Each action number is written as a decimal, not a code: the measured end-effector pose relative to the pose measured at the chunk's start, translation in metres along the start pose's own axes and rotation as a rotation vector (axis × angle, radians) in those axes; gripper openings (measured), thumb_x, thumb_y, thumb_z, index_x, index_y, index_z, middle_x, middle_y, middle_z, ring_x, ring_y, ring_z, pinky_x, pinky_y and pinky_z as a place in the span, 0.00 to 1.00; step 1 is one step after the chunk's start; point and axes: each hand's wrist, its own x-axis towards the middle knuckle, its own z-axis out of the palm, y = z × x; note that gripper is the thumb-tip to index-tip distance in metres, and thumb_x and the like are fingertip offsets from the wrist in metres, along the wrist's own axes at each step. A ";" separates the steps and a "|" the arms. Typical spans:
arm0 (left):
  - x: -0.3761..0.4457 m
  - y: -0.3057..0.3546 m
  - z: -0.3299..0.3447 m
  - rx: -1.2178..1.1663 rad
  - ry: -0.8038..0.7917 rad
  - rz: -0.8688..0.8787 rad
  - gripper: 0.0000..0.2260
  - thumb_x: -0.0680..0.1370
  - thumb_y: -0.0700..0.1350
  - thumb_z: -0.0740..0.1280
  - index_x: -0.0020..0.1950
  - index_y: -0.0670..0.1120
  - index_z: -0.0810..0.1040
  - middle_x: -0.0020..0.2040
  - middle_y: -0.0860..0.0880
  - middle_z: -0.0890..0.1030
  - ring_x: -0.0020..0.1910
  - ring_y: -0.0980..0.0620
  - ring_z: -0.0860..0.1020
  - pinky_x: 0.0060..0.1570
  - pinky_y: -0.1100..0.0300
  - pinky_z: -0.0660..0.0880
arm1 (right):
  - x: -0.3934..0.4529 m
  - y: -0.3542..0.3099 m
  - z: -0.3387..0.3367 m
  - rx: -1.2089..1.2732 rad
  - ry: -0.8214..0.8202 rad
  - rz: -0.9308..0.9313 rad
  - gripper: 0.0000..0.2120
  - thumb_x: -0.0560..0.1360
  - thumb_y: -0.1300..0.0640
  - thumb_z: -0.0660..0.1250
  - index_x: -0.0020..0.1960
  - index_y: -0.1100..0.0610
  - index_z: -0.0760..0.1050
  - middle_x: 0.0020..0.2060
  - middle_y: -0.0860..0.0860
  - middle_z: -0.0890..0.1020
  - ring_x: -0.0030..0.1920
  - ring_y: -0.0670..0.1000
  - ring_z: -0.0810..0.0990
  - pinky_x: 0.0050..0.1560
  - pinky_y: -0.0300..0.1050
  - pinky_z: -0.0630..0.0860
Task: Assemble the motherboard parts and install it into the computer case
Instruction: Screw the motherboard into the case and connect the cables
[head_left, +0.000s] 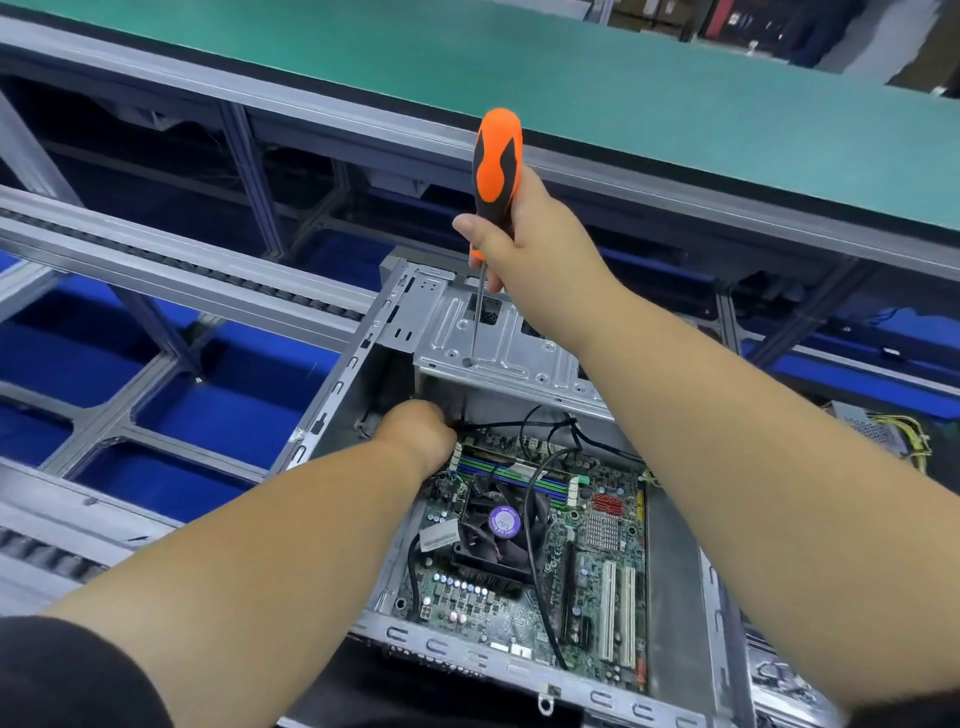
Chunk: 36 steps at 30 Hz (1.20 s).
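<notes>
An open grey computer case (332, 400) lies flat with a green motherboard (608, 551) inside it. On the board sits a black CPU fan (501, 530) beside RAM sticks (514, 480). My right hand (524, 234) grips an orange and black screwdriver (496, 156), held upright with its tip on a screw in the metal drive bracket (498, 343) at the case's far end. My left hand (415, 436) reaches down into the case at the board's far left corner under the bracket; its fingers are hidden.
Black cables (535, 519) loop over the fan and board. A green-topped bench (675, 104) runs across the back. Grey aluminium conveyor rails (171, 260) over a blue floor lie to the left. A yellow-wired unit (893, 436) sits at the right.
</notes>
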 end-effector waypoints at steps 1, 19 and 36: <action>0.000 0.000 0.000 -0.003 0.002 0.001 0.04 0.77 0.42 0.62 0.46 0.45 0.77 0.43 0.45 0.76 0.44 0.44 0.74 0.43 0.60 0.70 | 0.000 0.000 0.000 0.003 0.002 0.003 0.14 0.81 0.46 0.61 0.62 0.50 0.65 0.43 0.49 0.81 0.38 0.49 0.80 0.31 0.36 0.72; -0.003 0.001 0.002 -0.104 -0.011 -0.017 0.10 0.76 0.39 0.62 0.54 0.46 0.79 0.45 0.45 0.78 0.46 0.44 0.75 0.45 0.60 0.72 | -0.005 0.006 0.004 -0.004 -0.006 -0.016 0.12 0.81 0.46 0.62 0.59 0.51 0.66 0.42 0.51 0.81 0.37 0.51 0.80 0.28 0.32 0.70; -0.007 0.004 -0.002 0.007 -0.024 0.026 0.13 0.78 0.40 0.61 0.60 0.45 0.77 0.53 0.44 0.80 0.53 0.43 0.78 0.53 0.54 0.77 | -0.005 0.002 0.000 -0.029 -0.057 0.014 0.10 0.81 0.47 0.62 0.58 0.50 0.66 0.45 0.47 0.80 0.40 0.47 0.80 0.33 0.34 0.71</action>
